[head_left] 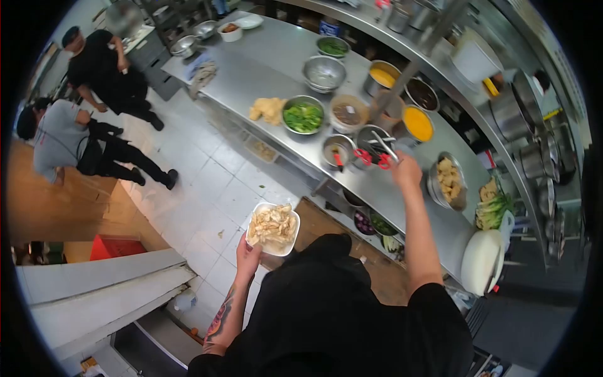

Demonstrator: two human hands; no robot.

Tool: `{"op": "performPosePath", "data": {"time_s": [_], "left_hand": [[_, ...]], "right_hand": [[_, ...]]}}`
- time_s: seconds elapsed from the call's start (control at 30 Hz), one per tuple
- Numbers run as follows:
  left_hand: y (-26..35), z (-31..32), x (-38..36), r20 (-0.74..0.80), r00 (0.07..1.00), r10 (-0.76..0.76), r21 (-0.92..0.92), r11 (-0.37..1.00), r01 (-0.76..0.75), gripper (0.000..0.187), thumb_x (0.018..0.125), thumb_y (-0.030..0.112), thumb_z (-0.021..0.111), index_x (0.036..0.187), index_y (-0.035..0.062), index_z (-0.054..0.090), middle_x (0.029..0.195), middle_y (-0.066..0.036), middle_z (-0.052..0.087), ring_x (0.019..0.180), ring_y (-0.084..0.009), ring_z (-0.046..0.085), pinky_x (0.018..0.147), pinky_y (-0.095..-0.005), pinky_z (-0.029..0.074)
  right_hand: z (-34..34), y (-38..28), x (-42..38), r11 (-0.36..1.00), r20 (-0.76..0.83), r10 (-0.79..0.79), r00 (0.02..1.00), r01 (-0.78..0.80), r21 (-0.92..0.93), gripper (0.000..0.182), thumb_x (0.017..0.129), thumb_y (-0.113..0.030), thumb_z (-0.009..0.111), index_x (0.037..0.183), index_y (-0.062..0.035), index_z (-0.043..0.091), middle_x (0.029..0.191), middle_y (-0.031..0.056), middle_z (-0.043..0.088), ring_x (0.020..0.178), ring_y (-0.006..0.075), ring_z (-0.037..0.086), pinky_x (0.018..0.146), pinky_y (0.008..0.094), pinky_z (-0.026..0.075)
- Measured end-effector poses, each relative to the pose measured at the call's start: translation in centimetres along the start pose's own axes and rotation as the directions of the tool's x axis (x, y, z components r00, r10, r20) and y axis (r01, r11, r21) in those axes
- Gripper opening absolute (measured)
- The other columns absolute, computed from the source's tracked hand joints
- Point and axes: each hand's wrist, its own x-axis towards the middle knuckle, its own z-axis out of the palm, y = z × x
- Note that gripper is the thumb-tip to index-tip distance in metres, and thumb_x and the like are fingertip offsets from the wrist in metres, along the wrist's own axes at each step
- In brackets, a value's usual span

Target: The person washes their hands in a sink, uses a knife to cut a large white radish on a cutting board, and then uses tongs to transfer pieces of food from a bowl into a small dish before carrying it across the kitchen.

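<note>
My left hand is closed on the rim of a white square bowl, held out over the floor. Pale, sliced food, perhaps cooked chicken, is heaped in it. Above the steel counter, my right hand is closed around a metal utensil that looks like tongs. Its far end is at a metal container of utensils. Red-handled scissors are beside it. A small steel pot with a red-handled tool in it stands to the left.
On the steel counter are a bowl of green leaves, yellow liquid in a pot and a bowl of tan chunks. A shelf overhangs the back. Two people stand at the left. A wooden board lies below.
</note>
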Motion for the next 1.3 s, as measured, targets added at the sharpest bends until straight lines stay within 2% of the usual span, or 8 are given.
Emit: {"op": "performPosePath", "data": {"time_s": [0.1, 0.23, 0.3, 0.43, 0.6, 0.8, 1.13, 1.3], "left_hand": [[1.9, -4.1, -0.8, -0.105, 0.994, 0.007, -0.05, 0.999, -0.012, 0.061, 0.088, -0.003, 0.051, 0.147, 0.0013, 0.037, 0.125, -0.014, 0.063, 0.097, -0.0209, 0.07, 0.067, -0.0282, 0.063], [3.1, -10.2, -1.0, -0.197, 0.98, 0.011, -0.113, 0.993, -0.034, 0.06, 0.089, -0.003, 0.051, 0.147, 0.0018, 0.037, 0.126, -0.015, 0.063, 0.097, -0.0222, 0.071, 0.066, -0.0288, 0.063], [3.7, -13.4, -0.6, -0.292, 0.956, -0.04, -0.139, 0.99, -0.001, 0.057, 0.091, -0.001, 0.054, 0.146, 0.0023, 0.039, 0.126, -0.015, 0.063, 0.098, -0.0224, 0.071, 0.067, -0.0291, 0.064], [4.9, -19.7, 1.1, -0.396, 0.918, -0.021, -0.216, 0.974, -0.07, 0.056, 0.091, 0.004, 0.057, 0.144, 0.0027, 0.04, 0.124, -0.015, 0.063, 0.093, -0.0224, 0.072, 0.065, -0.0297, 0.064], [8.9, -27.7, 4.9, -0.534, 0.845, -0.007, -0.258, 0.954, -0.155, 0.052, 0.09, 0.004, 0.056, 0.14, 0.0015, 0.042, 0.117, -0.014, 0.065, 0.078, -0.0202, 0.07, 0.062, -0.03, 0.063], [14.9, -39.1, 11.0, -0.659, 0.751, 0.054, -0.26, 0.92, -0.295, 0.043, 0.089, 0.005, 0.058, 0.131, 0.0008, 0.049, 0.111, -0.015, 0.066, 0.075, -0.0206, 0.07, 0.061, -0.031, 0.062], [25.0, -62.8, 25.0, -0.633, 0.766, 0.108, -0.182, 0.942, -0.283, 0.043, 0.091, 0.006, 0.057, 0.133, 0.003, 0.048, 0.116, -0.013, 0.064, 0.076, -0.0187, 0.069, 0.061, -0.0293, 0.061], [30.0, -73.6, 33.5, -0.549, 0.82, 0.159, -0.109, 0.96, -0.259, 0.054, 0.092, 0.006, 0.058, 0.144, 0.0052, 0.043, 0.114, -0.013, 0.064, 0.077, -0.0183, 0.068, 0.063, -0.0304, 0.062]], "right_hand": [[1.6, -1.3, 4.0, 0.965, 0.052, -0.123, 0.991, 0.131, -0.226, 0.035, 0.085, -0.03, 0.074, 0.115, -0.0124, 0.069, 0.106, 0.017, 0.069, 0.102, 0.0377, 0.066, 0.084, 0.0488, 0.053], [2.8, -2.1, 4.9, 0.971, -0.039, -0.175, 0.984, 0.165, -0.175, 0.032, 0.084, -0.027, 0.075, 0.111, -0.0098, 0.07, 0.103, 0.0151, 0.069, 0.1, 0.0373, 0.066, 0.084, 0.0489, 0.052], [1.9, -4.1, 3.7, 0.985, -0.293, -0.139, 0.946, 0.101, -0.141, 0.026, 0.085, -0.021, 0.073, 0.108, -0.007, 0.07, 0.101, 0.0141, 0.068, 0.093, 0.0357, 0.067, 0.081, 0.0476, 0.052], [1.3, -13.0, 0.7, 0.971, -0.457, -0.207, 0.865, 0.238, 0.009, 0.02, 0.088, -0.016, 0.069, 0.104, -0.0054, 0.071, 0.096, 0.0144, 0.066, 0.086, 0.0339, 0.066, 0.076, 0.0438, 0.052], [6.5, -32.0, -1.2, 0.789, -0.252, -0.427, 0.868, 0.494, 0.364, 0.017, 0.091, -0.011, 0.063, 0.105, -0.0048, 0.071, 0.086, 0.0147, 0.065, 0.072, 0.0313, 0.063, 0.066, 0.0373, 0.05], [18.9, -55.1, 1.7, 0.494, -0.056, -0.803, 0.593, 0.716, 0.494, 0.02, 0.09, -0.014, 0.064, 0.107, -0.0053, 0.071, 0.09, 0.0145, 0.068, 0.081, 0.0326, 0.067, 0.072, 0.0404, 0.053], [31.9, -74.1, 2.2, 0.647, 0.304, -0.76, 0.575, 0.623, 0.439, 0.025, 0.087, -0.02, 0.067, 0.108, -0.0085, 0.072, 0.089, 0.0196, 0.071, 0.084, 0.0396, 0.068, 0.076, 0.0472, 0.054], [34.6, -73.3, -4.9, 0.816, 0.297, -0.555, 0.777, 0.44, 0.375, 0.026, 0.087, -0.014, 0.065, 0.11, -0.0057, 0.072, 0.089, 0.0181, 0.072, 0.079, 0.032, 0.069, 0.072, 0.0394, 0.054]]}}
